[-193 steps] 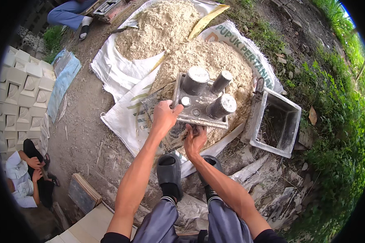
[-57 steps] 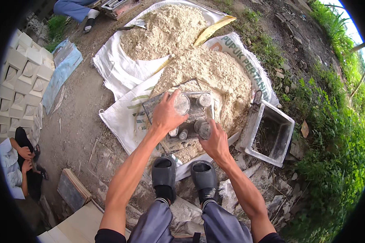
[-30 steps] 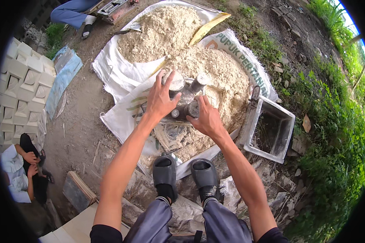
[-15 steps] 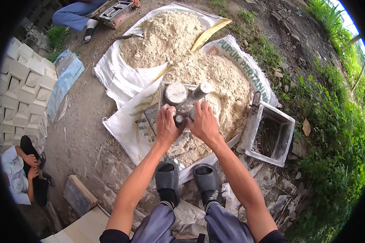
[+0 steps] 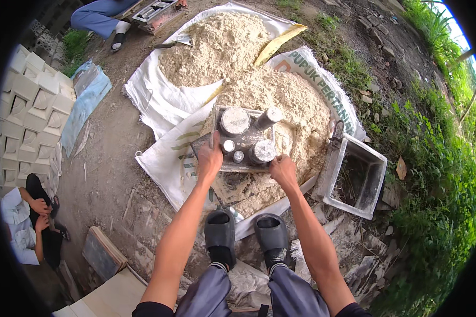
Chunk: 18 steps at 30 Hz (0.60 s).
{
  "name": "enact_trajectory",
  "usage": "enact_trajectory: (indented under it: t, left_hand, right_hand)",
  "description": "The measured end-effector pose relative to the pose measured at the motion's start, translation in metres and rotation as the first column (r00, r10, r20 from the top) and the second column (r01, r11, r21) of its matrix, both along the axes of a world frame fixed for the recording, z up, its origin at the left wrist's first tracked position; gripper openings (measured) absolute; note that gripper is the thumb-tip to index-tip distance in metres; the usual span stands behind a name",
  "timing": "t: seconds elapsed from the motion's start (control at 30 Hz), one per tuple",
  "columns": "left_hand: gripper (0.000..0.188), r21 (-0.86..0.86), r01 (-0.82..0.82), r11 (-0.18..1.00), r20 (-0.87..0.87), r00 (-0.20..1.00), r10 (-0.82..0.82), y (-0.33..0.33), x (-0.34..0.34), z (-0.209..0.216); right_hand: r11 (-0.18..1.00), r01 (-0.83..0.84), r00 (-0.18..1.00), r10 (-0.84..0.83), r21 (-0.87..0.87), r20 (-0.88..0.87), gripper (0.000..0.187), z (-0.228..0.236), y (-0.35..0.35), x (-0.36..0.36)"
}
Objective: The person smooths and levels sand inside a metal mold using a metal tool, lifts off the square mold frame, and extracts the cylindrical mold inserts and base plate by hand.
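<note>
A dark rectangular mould plate (image 5: 247, 138) with several round pegs of different sizes, dusted pale on top, sits over the near part of a heap of pale sandy powder (image 5: 307, 108). My left hand (image 5: 210, 158) grips its left near side, the thumb along the edge. My right hand (image 5: 284, 171) is curled at its right near corner, fingertips partly hidden. Under the plate, a dark flat board (image 5: 232, 191) partly covered in powder shows at the near side. To the right of the heap stands an open grey box frame (image 5: 376, 182) with a handle-like fitting at its upper left corner.
White woven sacks (image 5: 166, 169) lie under the powder, with a second heap (image 5: 217, 50) farther off. Stacked pale moulded blocks (image 5: 34, 113) stand left, near a seated person (image 5: 29, 224). Another person's leg (image 5: 95, 18) is at far left. Plants (image 5: 433, 174) grow right.
Both hands have moved from the pegs in the middle outward to the plate's left and right sides. The plate appears slightly raised or shifted, with its pegs now uncovered.
</note>
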<state>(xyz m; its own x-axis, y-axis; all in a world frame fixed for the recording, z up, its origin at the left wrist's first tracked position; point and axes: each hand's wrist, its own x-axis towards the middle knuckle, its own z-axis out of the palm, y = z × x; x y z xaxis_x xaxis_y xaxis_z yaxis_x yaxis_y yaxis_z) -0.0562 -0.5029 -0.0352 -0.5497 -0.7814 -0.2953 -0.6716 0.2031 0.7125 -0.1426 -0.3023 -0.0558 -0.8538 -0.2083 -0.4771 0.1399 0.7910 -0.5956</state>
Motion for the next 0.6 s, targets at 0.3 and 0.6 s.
enact_trajectory:
  t: [0.3, 0.6]
  left_hand:
    - [0.077, 0.043, 0.079, 0.996, 0.141, 0.986, -0.084, -0.028, 0.005, 0.018]
    - [0.074, 0.155, -0.003, 0.988, 0.118, 0.993, -0.015, -0.047, 0.035, -0.003]
  right_hand:
    - [0.952, 0.259, 0.911, -0.185, -0.164, 0.368, 0.066, 0.008, -0.031, -0.003]
    - [0.885, 0.357, 0.871, -0.201, -0.298, 0.448, 0.054, 0.019, -0.039, 0.024]
